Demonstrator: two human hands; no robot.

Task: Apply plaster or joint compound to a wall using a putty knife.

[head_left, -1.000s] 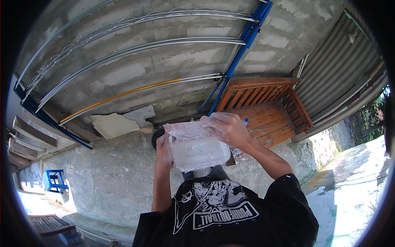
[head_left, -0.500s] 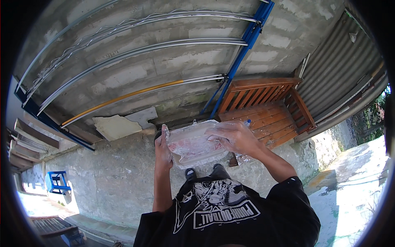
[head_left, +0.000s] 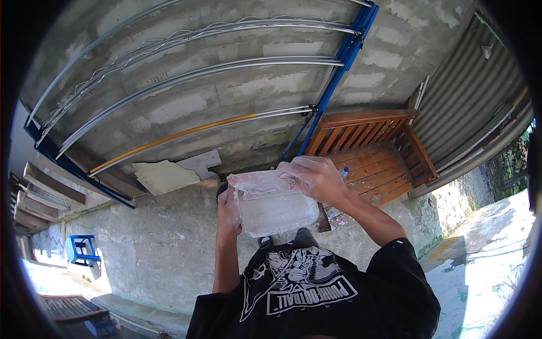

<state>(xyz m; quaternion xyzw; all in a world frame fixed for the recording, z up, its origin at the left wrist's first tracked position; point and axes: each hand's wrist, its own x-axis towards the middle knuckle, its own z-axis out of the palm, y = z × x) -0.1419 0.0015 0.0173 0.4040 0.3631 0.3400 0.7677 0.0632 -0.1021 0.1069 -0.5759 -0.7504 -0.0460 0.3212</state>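
Fingers [head_left: 230,204] of our L hand [head_left: 228,214] are closed round the L end of a whitish, see-thru tray [head_left: 279,216], which we hold up in front of our chest, tilted so we look into it. Our R hand [head_left: 317,178] is half closed at the tray's far R corner, knuckles up, fingers bent toward a pinkish piece [head_left: 262,184] dusted w/ white. View's poor there, so we can't tell if the R fingertips pinch that piece, the rim or both. The pinkish piece lies along the tray's far side, approx. full width; the near part shows a smooth, cloudy white surface. White residue coats both hands too.

Just below the tray we see our dark shoes [head_left: 304,234] on the grey concrete floor [head_left: 158,237], then our black T-shirt [head_left: 226,316] w/ white print. Beyond the R hand, a brown wooden bench [head_left: 375,169] stands by the wall [head_left: 271,85], w/ a small blue-capped bottle [head_left: 344,172] on its seat. Up L of the tray, broken pale boards [head_left: 164,178] lie at the wall's foot, beneath a rack w/ blue posts [head_left: 339,73], silvery rods [head_left: 197,68] & one yellow rod [head_left: 175,135]. Further out: a blue stool [head_left: 83,250] far L, corrugated sheeting [head_left: 460,101] upper R.
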